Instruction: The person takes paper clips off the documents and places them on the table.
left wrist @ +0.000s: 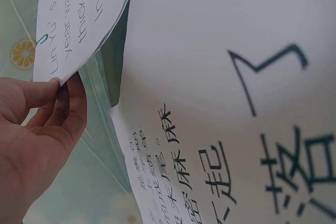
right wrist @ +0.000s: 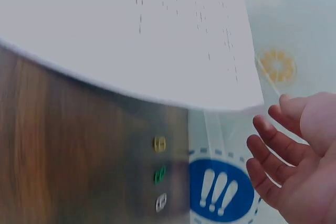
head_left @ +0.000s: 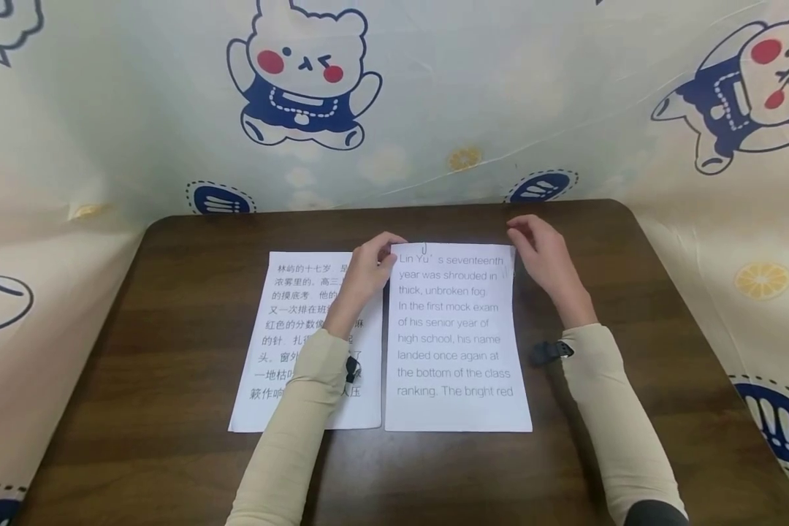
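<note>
A white sheet with English text lies on the right. A small paper clip sits on its top edge and looks green in the left wrist view. My left hand pinches that sheet's top left corner between thumb and fingers. To its left is a sheet with Chinese text, partly covered by my left forearm. My right hand is just beyond the English sheet's top right corner; in the right wrist view its fingers are loosely bent, apart from the paper, holding nothing.
Both sheets are on a dark brown wooden table with rounded far corners. Small yellow, green and white clip-like pieces lie near the table edge in the right wrist view. A cartoon-printed curtain hangs around the table.
</note>
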Available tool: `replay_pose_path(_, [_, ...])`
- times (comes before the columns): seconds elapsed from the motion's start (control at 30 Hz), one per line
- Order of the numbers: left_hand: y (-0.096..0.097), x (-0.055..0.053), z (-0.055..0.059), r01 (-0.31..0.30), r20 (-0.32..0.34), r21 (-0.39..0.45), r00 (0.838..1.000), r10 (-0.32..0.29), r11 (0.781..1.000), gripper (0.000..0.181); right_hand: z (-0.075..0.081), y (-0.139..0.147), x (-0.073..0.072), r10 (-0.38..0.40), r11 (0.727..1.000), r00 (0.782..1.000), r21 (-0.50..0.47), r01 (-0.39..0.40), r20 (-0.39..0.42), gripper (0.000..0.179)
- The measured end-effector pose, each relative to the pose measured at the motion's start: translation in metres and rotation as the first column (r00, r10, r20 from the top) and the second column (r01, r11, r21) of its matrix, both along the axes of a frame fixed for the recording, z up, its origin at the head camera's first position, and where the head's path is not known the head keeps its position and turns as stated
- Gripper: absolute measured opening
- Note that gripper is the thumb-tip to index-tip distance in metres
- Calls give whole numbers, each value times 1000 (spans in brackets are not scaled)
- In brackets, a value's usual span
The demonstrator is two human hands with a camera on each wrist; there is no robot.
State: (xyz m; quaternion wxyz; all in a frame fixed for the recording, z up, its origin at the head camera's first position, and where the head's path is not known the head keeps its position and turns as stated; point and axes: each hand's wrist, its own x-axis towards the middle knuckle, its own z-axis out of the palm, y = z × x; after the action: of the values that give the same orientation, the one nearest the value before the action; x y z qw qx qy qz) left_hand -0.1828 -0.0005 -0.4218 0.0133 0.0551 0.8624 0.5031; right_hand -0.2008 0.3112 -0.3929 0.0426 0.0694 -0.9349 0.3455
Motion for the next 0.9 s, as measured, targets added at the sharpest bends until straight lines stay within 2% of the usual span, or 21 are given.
replay_pose_path(0.23, [1, -6, -1, -1, -4, -10, 1000, 1, 1000, 31, 1, -39, -5, 145, 986, 989, 87, -142, -21, 46])
replay_pose_path(0.5, [0, -12, -2, -13, 9, 0, 1000, 13, 1000, 31, 4, -87, -16, 311, 926, 950, 231, -299, -16, 48])
replay_pose_path(0.9, [-4, -17, -5, 0, -10, 25, 1000, 0, 1000, 29, -3, -110, -22, 366, 910, 930, 206, -361, 12, 43])
